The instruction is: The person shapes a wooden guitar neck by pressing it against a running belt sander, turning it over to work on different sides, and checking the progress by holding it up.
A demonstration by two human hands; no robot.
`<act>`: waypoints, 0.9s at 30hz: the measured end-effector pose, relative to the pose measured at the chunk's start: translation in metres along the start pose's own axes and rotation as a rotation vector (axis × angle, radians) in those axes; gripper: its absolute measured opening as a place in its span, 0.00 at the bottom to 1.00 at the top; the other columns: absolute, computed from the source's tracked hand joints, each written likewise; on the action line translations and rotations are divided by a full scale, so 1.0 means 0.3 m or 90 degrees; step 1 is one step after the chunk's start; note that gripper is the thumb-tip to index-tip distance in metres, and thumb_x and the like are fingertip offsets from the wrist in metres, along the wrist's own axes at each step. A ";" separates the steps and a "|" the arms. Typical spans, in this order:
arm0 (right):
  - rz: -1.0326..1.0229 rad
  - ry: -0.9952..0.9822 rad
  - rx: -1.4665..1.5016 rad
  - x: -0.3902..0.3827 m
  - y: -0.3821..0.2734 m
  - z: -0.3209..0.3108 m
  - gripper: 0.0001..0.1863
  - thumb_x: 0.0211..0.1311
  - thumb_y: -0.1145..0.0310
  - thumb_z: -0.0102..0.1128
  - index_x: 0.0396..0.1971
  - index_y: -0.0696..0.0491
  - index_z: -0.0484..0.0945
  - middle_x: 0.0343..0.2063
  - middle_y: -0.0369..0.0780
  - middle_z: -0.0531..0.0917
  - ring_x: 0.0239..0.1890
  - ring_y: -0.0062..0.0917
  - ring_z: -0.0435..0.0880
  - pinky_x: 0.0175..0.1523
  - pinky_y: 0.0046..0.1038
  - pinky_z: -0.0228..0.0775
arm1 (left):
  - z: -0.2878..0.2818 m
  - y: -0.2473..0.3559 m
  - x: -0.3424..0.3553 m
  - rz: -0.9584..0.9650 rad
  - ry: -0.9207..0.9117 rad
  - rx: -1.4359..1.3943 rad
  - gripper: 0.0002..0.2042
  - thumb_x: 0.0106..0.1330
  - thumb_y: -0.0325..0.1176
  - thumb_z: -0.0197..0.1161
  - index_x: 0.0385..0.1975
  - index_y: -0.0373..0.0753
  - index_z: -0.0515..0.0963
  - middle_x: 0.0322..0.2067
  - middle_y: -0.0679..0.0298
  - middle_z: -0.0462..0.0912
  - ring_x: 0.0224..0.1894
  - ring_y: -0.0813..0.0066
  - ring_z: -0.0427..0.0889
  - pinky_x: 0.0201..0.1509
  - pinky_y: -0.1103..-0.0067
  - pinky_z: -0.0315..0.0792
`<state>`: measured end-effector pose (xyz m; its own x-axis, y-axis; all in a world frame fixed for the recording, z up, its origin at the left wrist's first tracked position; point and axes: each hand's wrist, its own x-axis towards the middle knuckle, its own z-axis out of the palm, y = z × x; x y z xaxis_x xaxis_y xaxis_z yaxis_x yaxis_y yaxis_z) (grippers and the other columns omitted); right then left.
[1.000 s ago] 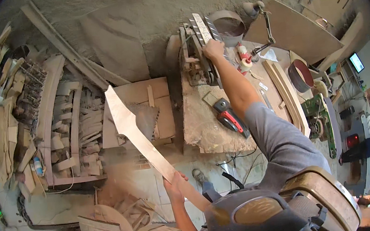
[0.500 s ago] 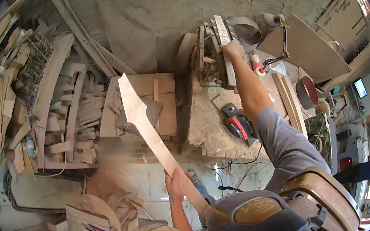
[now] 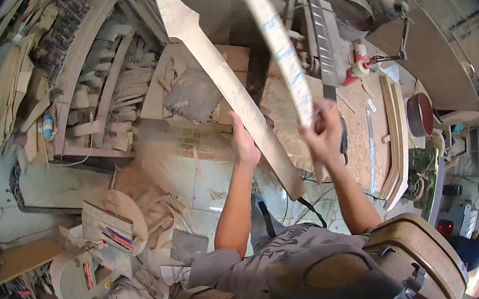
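Note:
A pale wooden guitar neck blank (image 3: 224,79) slants across the middle, its angled headstock end pointing away from me. My left hand (image 3: 243,141) holds it from the left side around its middle; the palm lies along the edge and the far fingers are hidden beneath. My right hand (image 3: 325,132) is closed on the near end of a long, narrow white strip (image 3: 279,47) with blue markings. This strip is raised over the workbench, slightly blurred, to the right of the neck and apart from it.
The dusty workbench (image 3: 348,112) bears a dark slotted bar (image 3: 321,36), a red-and-white bottle (image 3: 359,62), a desk lamp (image 3: 402,54) and long wooden pieces (image 3: 395,129). Racks of wood offcuts (image 3: 87,97) stand left. A round wooden disc (image 3: 130,215) is at lower left.
My right hand has lifted the strip off the bench and drawn it toward me. The neck has moved up and right, with my left hand now at its middle.

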<state>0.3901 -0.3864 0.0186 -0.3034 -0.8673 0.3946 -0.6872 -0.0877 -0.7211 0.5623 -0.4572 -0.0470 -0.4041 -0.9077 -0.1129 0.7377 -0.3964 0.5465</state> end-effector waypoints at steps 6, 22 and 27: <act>0.030 -0.056 0.085 -0.213 -0.046 -0.112 0.34 0.45 0.65 0.70 0.56 0.60 0.76 0.44 0.46 0.75 0.50 0.36 0.73 0.58 0.34 0.66 | 0.199 -0.163 -0.083 -0.002 0.026 0.017 0.37 0.76 0.65 0.33 0.67 0.38 0.63 0.58 0.59 0.75 0.58 0.67 0.77 0.65 0.69 0.70; 0.024 -0.020 0.144 -0.845 0.275 -0.761 0.35 0.49 0.70 0.71 0.61 0.58 0.74 0.50 0.46 0.74 0.50 0.34 0.77 0.51 0.29 0.74 | 0.617 -0.811 -0.620 0.074 -0.132 0.106 0.35 0.77 0.63 0.34 0.63 0.34 0.64 0.48 0.59 0.75 0.48 0.70 0.78 0.55 0.71 0.73; 0.087 0.016 0.113 -1.061 0.337 -0.992 0.35 0.48 0.68 0.70 0.59 0.62 0.73 0.50 0.48 0.75 0.53 0.37 0.76 0.61 0.33 0.68 | 0.706 -1.009 -0.773 -0.021 -0.240 0.098 0.35 0.76 0.62 0.42 0.67 0.34 0.60 0.50 0.58 0.73 0.53 0.62 0.76 0.60 0.66 0.71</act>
<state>0.2208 0.0265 -0.0105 -0.4037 -0.8645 0.2994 -0.5130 -0.0570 -0.8565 0.3182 -0.0977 -0.0106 -0.6177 -0.7692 0.1638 0.6427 -0.3737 0.6688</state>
